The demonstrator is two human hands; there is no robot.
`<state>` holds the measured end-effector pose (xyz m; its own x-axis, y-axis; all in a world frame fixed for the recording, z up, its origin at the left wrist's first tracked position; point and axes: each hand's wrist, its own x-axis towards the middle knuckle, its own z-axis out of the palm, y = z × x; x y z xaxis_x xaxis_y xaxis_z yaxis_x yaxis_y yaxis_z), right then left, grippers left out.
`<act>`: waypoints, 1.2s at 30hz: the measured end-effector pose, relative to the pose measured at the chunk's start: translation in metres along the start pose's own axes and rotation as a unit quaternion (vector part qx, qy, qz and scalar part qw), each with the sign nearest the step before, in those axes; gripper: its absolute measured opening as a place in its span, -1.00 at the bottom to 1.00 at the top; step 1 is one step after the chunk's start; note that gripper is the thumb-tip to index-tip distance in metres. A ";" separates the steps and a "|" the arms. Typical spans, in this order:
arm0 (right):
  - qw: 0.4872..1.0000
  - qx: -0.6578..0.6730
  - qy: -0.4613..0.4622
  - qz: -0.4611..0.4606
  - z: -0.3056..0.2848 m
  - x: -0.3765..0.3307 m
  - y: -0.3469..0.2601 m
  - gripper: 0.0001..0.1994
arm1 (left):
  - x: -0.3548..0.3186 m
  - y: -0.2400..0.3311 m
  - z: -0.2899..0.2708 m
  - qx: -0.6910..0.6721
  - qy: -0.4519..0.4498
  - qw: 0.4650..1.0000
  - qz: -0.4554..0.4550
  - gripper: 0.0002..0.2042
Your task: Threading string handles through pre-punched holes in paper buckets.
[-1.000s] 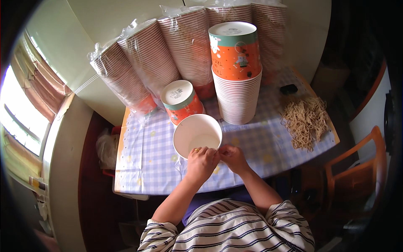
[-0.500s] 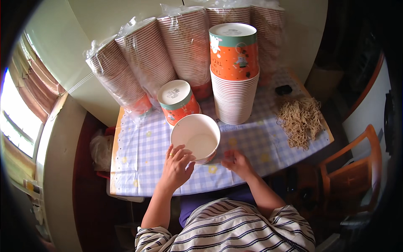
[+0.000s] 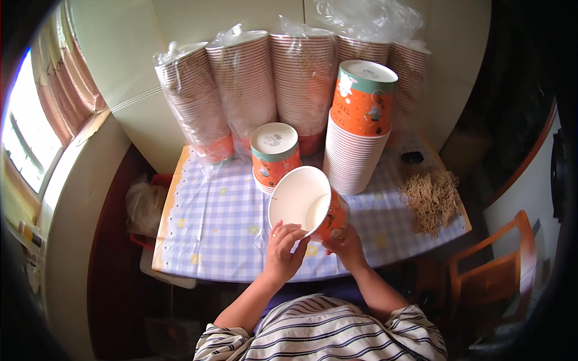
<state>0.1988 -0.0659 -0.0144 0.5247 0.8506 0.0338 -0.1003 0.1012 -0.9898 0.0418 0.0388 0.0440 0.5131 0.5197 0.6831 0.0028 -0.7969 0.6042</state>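
Observation:
A large paper bucket (image 3: 295,201), white inside with an orange printed outside, is tilted over the near part of the table, its mouth facing left and up. My left hand (image 3: 284,254) grips its near rim, thumb outside and fingers over the edge. Around the lower outside, near the base, curls my right hand (image 3: 347,248); its fingertips are partly hidden. Just behind the held bucket, an orange and green bucket (image 3: 276,162) stands upside down. To its right rises a tall nested stack of buckets (image 3: 357,159), with an upside-down orange bucket on top.
Several plastic-wrapped bucket stacks (image 3: 244,84) line the back against a pale wall. A tangled heap of beige rubber bands (image 3: 431,201) and a small black object (image 3: 412,157) lie at the right of the checked tablecloth (image 3: 208,231). A wooden chair (image 3: 490,265) stands right of the table.
The bucket has tipped, its mouth turning left. My right hand, apart from it before, has come onto its lower outside. My left hand has tightened on the rim. The whole view has shifted.

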 end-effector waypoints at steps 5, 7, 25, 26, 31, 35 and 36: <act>0.996 0.021 0.013 -0.088 -0.019 0.016 -0.032 -0.83 | -0.006 -0.012 -0.013 -0.052 0.037 0.998 0.006 -0.73; 0.977 -0.156 0.012 -0.145 -0.032 0.024 -0.067 -0.83 | -0.004 -0.017 -0.022 -0.072 -0.001 0.996 0.047 -0.71; 0.462 -0.697 -0.125 -0.533 0.046 0.205 -0.211 -0.97 | -0.049 -0.136 -0.013 0.075 0.071 0.988 -0.114 -0.83; 0.462 -0.697 -0.127 -0.534 0.048 0.209 -0.206 -0.97 | -0.048 -0.135 -0.014 0.073 0.070 0.988 -0.118 -0.83; 0.460 -0.713 -0.159 -0.505 0.054 0.220 -0.193 -0.97 | -0.049 -0.136 -0.013 0.046 0.062 0.984 -0.160 -0.82; 0.441 -0.713 -0.191 -0.510 0.057 0.215 -0.196 -0.99 | -0.048 -0.134 -0.015 0.031 0.064 0.982 -0.174 -0.82; 0.442 -0.713 -0.191 -0.509 0.056 0.212 -0.196 -0.99 | -0.049 -0.134 -0.015 0.030 0.063 0.982 -0.175 -0.82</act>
<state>0.2823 0.1231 0.1942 -0.5248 0.7915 0.3133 0.8016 0.3357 0.4948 0.0031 0.1246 -0.0645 0.3619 0.7954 0.4862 0.2129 -0.5783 0.7876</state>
